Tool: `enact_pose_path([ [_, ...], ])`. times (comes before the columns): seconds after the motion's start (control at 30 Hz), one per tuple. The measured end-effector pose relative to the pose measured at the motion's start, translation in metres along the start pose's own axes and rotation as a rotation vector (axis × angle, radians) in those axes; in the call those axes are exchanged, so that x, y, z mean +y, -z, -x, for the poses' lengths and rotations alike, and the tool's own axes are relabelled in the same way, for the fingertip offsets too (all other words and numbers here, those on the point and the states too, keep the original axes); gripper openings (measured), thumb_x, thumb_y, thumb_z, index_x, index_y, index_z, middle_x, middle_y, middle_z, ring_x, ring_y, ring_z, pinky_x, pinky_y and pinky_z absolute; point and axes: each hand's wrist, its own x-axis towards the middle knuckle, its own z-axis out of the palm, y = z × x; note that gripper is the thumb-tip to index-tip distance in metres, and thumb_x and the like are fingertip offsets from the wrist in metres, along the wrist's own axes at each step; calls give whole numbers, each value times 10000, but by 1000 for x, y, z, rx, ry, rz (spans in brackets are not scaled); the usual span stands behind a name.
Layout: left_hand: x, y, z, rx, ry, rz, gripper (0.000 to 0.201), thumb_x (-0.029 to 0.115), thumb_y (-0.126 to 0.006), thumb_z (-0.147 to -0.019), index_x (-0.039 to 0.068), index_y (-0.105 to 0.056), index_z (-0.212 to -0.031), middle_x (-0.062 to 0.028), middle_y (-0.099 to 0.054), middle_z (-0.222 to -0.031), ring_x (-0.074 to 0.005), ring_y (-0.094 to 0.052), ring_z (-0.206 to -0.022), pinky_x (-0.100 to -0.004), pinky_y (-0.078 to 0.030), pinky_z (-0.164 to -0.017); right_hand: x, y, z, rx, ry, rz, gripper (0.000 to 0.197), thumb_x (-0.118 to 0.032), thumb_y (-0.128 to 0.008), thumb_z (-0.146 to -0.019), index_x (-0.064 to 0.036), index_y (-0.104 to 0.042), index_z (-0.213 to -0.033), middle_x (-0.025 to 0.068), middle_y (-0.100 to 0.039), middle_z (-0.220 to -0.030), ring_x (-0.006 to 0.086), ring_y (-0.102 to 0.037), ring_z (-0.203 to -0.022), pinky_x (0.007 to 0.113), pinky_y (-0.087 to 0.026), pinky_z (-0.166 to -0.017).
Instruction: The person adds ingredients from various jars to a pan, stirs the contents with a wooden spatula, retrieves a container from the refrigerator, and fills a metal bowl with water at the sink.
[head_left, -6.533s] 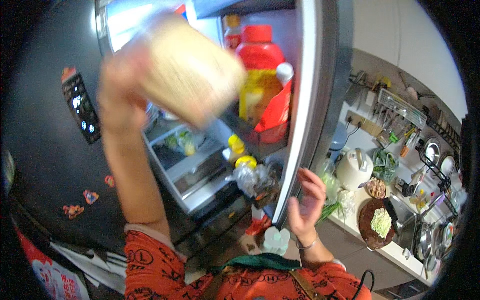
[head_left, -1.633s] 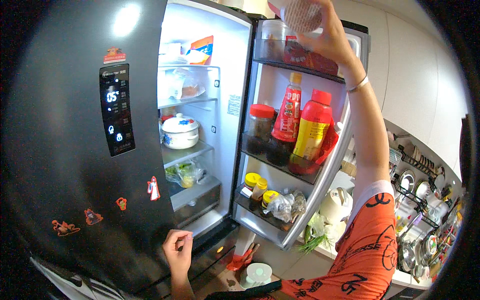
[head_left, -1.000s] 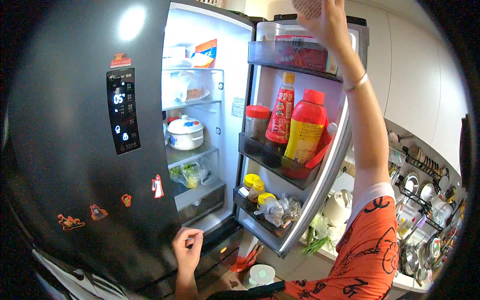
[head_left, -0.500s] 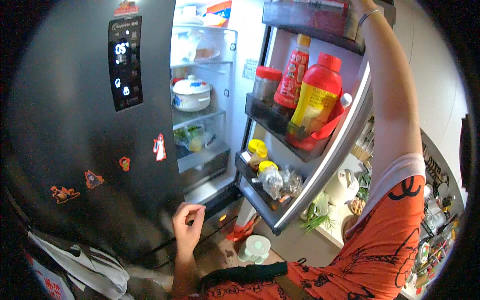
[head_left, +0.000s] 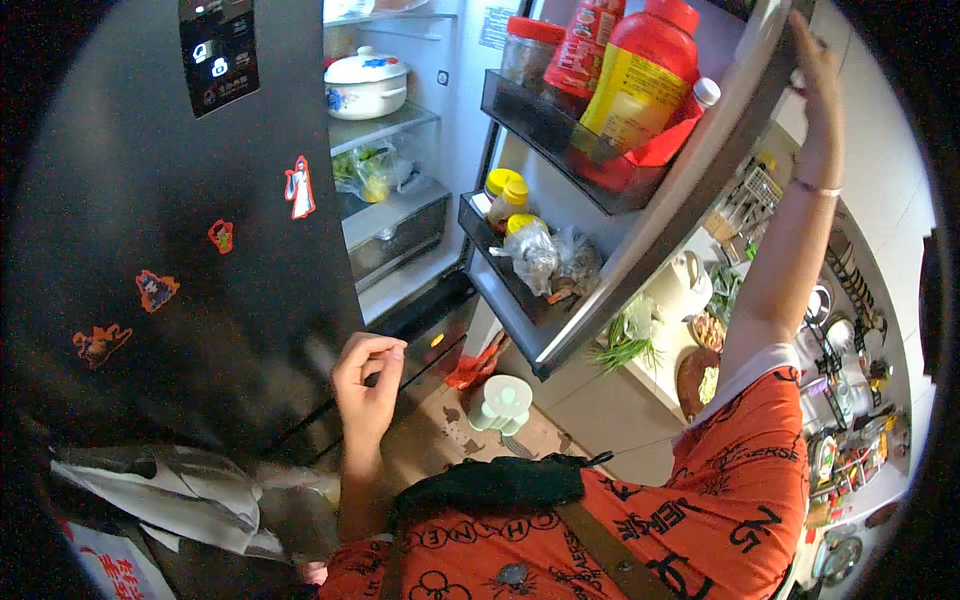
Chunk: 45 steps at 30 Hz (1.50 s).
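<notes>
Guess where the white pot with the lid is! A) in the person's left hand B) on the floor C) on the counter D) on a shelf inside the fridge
D, the white pot sits on a shelf inside the open fridge, above the bagged greens.

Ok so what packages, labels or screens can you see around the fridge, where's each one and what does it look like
Control panel: dark fridge door, top; black rectangle, small lit icons.
Big bottle: open door's upper shelf; red, yellow label.
Jar: same shelf, left end; clear, red lid.
Yellow-capped jars: door's lower shelf.
Tied bags: lower shelf; clear plastic.
Magnets: dark door; small red-orange figures.
</notes>
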Motion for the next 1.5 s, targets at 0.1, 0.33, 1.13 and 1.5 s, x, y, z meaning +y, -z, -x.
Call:
enact_pose_path([
  [0.1,3,-6,4,-70,-5,-49,43,-37,-639,-875,-29,-654,-914,-68,-630,-930,-111,-624,-813,-225,-522,-688,-22,28,66,-348,-278,-241,802,-531,-584,-934,-14,-329,-1492,231,-445,-1463,321,-431,-1344,363,-372,-1079],
  [0.33,3,-78,9,-232,-400,-327,229,27,-714,-746,43,-694,-973,-104,-639,-1030,-257,-613,-925,-351,-508,-826,-60,56,88,-473,-85,-190,690,-384,-602,-976,44,-347,-1453,171,-627,-1078,224,-601,-992,329,-497,-852],
  [1.13,-158,-179,-11,471,-34,-1803,447,424,-689,-820,288,-592,-1234,-141,-374,-1491,-418,-250,-1410,-775,-235,-983,128,669,36,-1390,-573,403,555,-460,-749,-829,46,-684,-1048,139,-695,-973,238,-709,-866,343,-557,-750],
  [1.5,-47,-674,65,-126,-711,-635,460,155,-690,-848,136,-592,-1298,-136,-424,-1463,-382,-323,-1391,-542,-247,-1125,307,747,17,-1379,-458,532,337,-327,-714,-880,-3,-685,-970,145,-656,-908,302,-662,-824,382,-526,-733],
])
